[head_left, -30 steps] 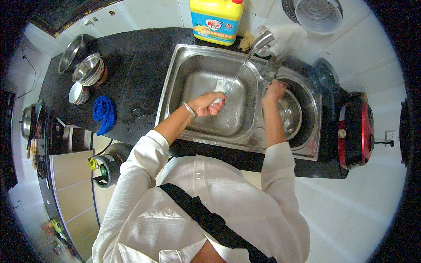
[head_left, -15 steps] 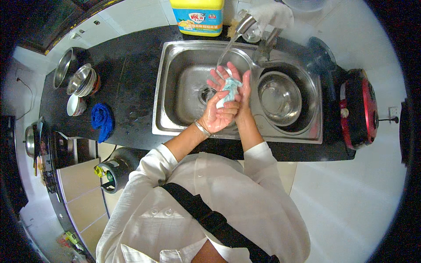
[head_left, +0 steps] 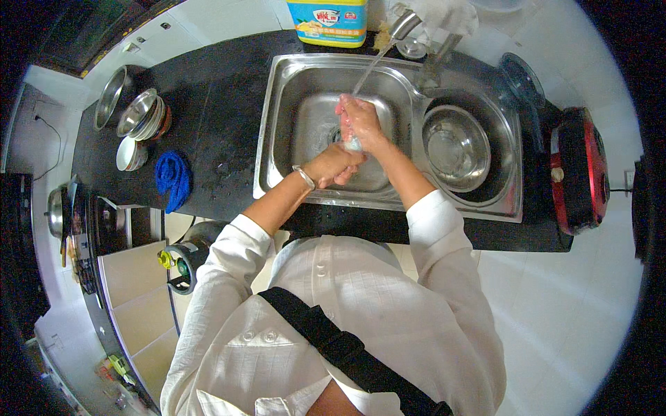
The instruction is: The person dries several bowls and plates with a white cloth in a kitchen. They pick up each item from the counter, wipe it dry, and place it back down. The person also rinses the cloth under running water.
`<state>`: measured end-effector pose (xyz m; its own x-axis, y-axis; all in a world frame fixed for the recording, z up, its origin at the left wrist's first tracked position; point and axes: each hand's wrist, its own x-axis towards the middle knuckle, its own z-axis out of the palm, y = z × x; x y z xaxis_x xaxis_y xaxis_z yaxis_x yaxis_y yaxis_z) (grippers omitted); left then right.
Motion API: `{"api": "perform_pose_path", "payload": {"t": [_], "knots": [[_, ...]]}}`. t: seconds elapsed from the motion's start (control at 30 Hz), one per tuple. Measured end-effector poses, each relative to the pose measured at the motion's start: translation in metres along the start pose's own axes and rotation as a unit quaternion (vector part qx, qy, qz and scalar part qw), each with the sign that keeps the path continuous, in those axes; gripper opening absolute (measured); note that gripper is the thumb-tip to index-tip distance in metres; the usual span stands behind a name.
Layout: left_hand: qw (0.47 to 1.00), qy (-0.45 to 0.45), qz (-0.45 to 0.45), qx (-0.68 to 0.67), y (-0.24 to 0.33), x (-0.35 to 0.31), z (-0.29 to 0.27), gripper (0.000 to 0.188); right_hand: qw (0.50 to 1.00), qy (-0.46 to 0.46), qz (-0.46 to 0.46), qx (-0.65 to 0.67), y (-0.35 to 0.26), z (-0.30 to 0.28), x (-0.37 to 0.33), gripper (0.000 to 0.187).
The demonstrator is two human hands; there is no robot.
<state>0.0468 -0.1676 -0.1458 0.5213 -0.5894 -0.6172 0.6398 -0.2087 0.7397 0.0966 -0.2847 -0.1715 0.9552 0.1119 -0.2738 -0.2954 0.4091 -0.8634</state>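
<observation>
Above the left basin of a steel sink (head_left: 262,139), both my hands are closed round a small pale blue cloth (head_left: 354,143). My left hand (head_left: 331,166), with a silver bangle at its wrist, grips the nearer end. My right hand (head_left: 361,121) is wrapped round the farther part, right under the running water. Most of the cloth is hidden by my fingers; only a short piece shows between the two fists. The stream comes from a metal faucet (head_left: 405,25) at the back.
In the right basin sits a steel bowl (head_left: 454,147). On the black counter at left are stacked bowls (head_left: 141,116), a white bowl (head_left: 130,154) and a blue cloth (head_left: 172,179). A yellow jug (head_left: 329,24) stands behind the sink, a red-black cooker (head_left: 579,170) at right.
My right hand was spread open with the cloth across its palm; now it has turned over and closed round it. My left hand has shifted slightly down and left.
</observation>
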Motion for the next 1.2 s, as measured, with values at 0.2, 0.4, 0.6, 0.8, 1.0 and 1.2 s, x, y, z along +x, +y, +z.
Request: {"api": "perform_pose_path", "payload": {"t": [0.2, 0.4, 0.6, 0.8, 1.0, 1.2], "knots": [[0.951, 0.202, 0.127, 0.199, -0.029, 0.013, -0.002, 0.029, 0.995, 0.096, 0.002, -0.025, 0.030, 0.002, 0.010, 0.041], [0.897, -0.158, -0.004, -0.413, -0.011, -0.018, -0.003, 0.030, 0.918, -0.261, 0.055, 0.293, -0.004, 0.003, -0.010, 0.055], [0.674, -0.360, 0.085, -0.639, -0.013, -0.026, 0.027, 0.028, 0.878, -0.255, -0.022, 0.403, -0.019, 0.048, -0.048, 0.042], [0.764, -0.368, 0.089, -0.523, 0.002, -0.060, 0.021, 0.035, 0.885, -0.359, 0.001, 0.297, -0.063, 0.052, -0.049, 0.035], [0.964, -0.121, -0.061, -0.230, 0.027, -0.069, -0.002, 0.014, 0.963, -0.211, 0.089, 0.145, -0.051, 0.055, -0.043, 0.038], [0.998, 0.055, 0.010, -0.019, -0.010, -0.020, -0.018, 0.014, 0.998, -0.010, 0.021, 0.052, 0.001, 0.044, -0.015, 0.036]]}}
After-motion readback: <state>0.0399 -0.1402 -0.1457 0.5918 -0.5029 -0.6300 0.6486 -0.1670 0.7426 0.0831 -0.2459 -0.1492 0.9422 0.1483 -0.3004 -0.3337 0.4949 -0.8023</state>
